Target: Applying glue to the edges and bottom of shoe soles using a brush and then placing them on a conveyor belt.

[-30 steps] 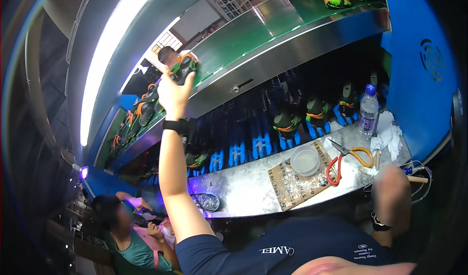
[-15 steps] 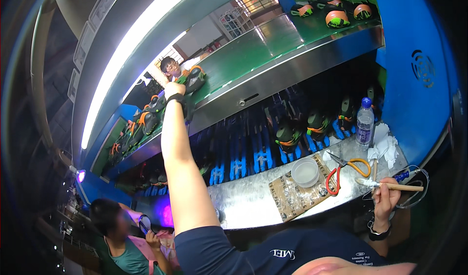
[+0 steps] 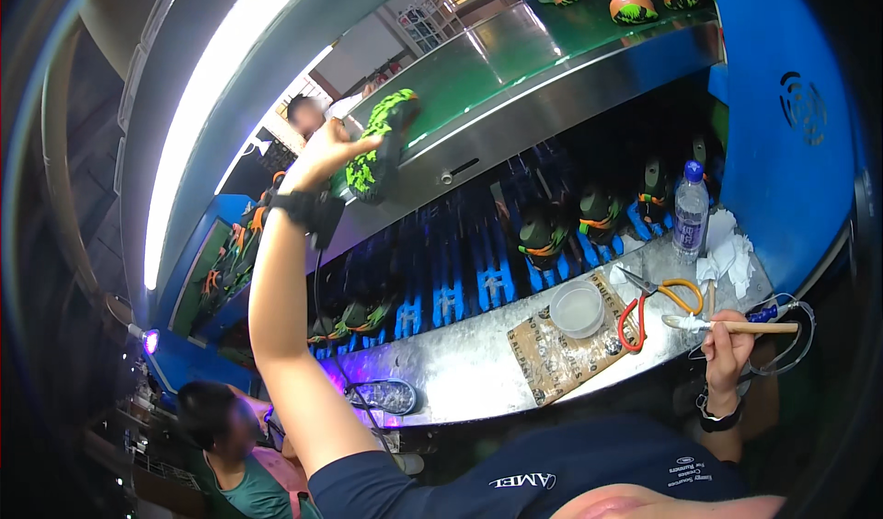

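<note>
Fingers [image 3: 364, 144] of the left hand [image 3: 317, 158] grip a black-and-green shoe [image 3: 384, 142] at upper center-left; those of the right hand [image 3: 724, 361] pinch a brush [image 3: 768, 328], lower right.

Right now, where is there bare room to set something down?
The green belt between the shoe in the left hand and the shoes at its right end; the metal ledge between the oval tray and the cardboard. Crowded: the ledge's right end, with scissors, bottle and tissue.

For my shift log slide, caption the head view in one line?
Left hand holds a black-and-green shoe near the green belt; right hand holds a brush.
</note>
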Tool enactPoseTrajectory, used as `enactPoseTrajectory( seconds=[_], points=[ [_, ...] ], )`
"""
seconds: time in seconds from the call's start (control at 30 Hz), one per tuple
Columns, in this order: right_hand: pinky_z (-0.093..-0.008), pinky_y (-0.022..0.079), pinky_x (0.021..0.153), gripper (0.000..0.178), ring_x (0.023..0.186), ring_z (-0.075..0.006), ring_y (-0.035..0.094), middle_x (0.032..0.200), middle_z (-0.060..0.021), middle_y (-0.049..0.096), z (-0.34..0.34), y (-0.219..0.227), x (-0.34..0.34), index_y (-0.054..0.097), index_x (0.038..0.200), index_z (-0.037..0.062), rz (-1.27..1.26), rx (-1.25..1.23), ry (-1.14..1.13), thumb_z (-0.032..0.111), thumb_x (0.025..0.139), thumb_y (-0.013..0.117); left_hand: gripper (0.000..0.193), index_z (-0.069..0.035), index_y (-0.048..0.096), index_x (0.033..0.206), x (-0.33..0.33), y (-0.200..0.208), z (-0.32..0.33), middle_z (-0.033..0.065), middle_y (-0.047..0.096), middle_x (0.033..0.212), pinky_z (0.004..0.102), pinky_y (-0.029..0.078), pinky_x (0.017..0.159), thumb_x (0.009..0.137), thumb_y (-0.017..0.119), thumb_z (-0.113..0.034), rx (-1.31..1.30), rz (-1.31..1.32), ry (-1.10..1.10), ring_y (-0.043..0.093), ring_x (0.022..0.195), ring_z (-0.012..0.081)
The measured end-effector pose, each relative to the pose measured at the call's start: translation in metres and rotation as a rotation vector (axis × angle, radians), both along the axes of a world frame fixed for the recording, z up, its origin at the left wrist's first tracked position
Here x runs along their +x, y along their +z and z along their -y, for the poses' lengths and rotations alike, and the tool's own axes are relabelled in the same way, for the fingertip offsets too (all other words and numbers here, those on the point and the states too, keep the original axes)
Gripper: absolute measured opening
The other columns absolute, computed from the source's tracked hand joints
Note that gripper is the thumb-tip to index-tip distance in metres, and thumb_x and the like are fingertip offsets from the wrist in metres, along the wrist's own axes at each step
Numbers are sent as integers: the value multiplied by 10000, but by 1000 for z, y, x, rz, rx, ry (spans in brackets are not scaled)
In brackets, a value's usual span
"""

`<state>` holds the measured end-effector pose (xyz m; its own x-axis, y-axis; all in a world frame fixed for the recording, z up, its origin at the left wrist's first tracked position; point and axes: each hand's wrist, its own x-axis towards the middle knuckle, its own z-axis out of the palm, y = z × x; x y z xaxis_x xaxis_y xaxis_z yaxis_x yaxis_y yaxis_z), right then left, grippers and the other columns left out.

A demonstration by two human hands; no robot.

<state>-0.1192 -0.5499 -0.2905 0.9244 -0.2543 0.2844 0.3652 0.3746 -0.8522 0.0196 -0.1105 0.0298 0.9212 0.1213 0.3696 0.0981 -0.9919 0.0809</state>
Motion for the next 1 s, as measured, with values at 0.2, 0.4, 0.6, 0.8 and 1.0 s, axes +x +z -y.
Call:
enactPoseTrajectory(
  seconds=[0.2, 0.4, 0.6, 0.8, 1.0],
  points=[
    [-145, 275, 387, 112, 432, -40, 360, 568, -13, 438, -2, 5, -19, 490, 845, 7, 47, 11, -21, 100, 782, 496, 790, 40, 516, 1036, 39, 11, 30, 156, 533, 1020, 283, 359, 829, 546, 609, -573, -57, -587, 98, 499, 951, 251],
    [-157, 271, 380, 84, 425, -33, 359, 578, -3, 446, -10, -2, -2, 501, 838, -5, -14, -126, 70, 33, 764, 515, 553, 6, 470, 1075, -15, -10, 21, 140, 530, 977, 322, 422, 761, 669, 540, -363, -657, -132, -407, 523, 886, 215],
    [-177, 347, 468, 37, 536, -41, 438, 686, -15, 527, -65, -3, 55, 545, 767, 0, 114, -413, 241, 25, 744, 560, 593, 37, 391, 1125, -107, -134, 59, 234, 509, 985, 331, 483, 667, 758, 435, -427, -1811, -402, -786, 558, 809, 241],
    [-220, 328, 429, 91, 451, -72, 423, 532, -24, 490, -119, -25, 81, 553, 746, 11, 93, -723, 330, 100, 731, 567, 533, -19, 455, 1078, -166, -266, 76, 190, 552, 823, 285, 488, 504, 829, 330, -474, -2420, -383, -365, 575, 604, 210],
    [-229, 351, 448, 105, 462, -99, 447, 532, -45, 490, -127, -40, 91, 546, 740, 5, 95, -918, 326, 110, 735, 548, 494, -21, 460, 1072, -186, -313, 68, 162, 559, 817, 261, 487, 531, 842, 342, -442, -2575, -438, -391, 573, 625, 185]
  ],
)
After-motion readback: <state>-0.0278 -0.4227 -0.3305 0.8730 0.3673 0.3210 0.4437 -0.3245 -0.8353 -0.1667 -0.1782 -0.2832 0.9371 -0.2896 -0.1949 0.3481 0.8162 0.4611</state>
